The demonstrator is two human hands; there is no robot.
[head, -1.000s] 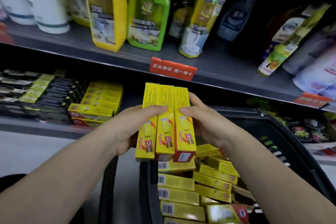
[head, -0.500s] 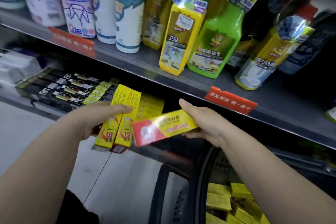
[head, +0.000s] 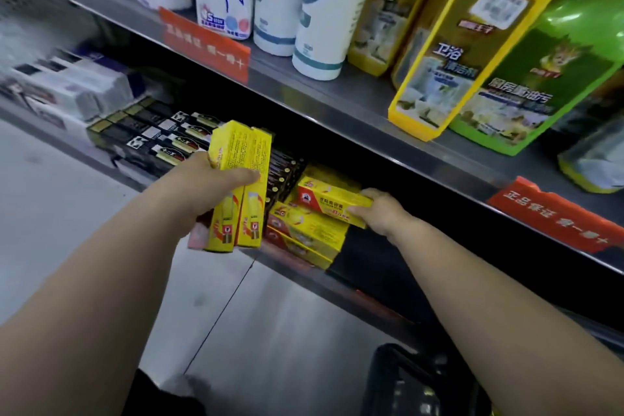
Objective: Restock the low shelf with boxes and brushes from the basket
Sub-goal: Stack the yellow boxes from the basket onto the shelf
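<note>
**Three yellow boxes in hand at the low shelf**

Left hand (head: pixel 202 187): wrapped round two yellow boxes (head: pixel 241 150), held upright side by side. Thumb lies across their fronts. The pair hangs just out from the front edge of the low shelf (head: pixel 337 289), not touching it, in front of the black brush packs (head: pixel 158 137).

Right hand (head: pixel 383 213): grips the right end of a single yellow box (head: pixel 332 203). This box lies flat, long side along the shelf front, on top of the stack of yellow boxes (head: pixel 309 233). The hand is at the stack's right side, knuckles toward the dark back of the shelf.

Count: two boxes in the left hand, one in the right. The stack shows what looks like three layers under the held box, though blur and shadow make that uncertain. It sits at the shelf's front edge, touching the brush packs on its left. The brush packs lie in several flat rows; I cannot count them.

Further left on the same shelf are blurred white packs (head: pixel 71 86).

The upper shelf (head: pixel 337 98) carries a row of bottles, white, yellow and one green bottle (head: pixel 553 78). Two red tags (head: pixel 206 44) hang on its front edge.

A corner of the black basket (head: pixel 405 382) shows by the floor.
</note>
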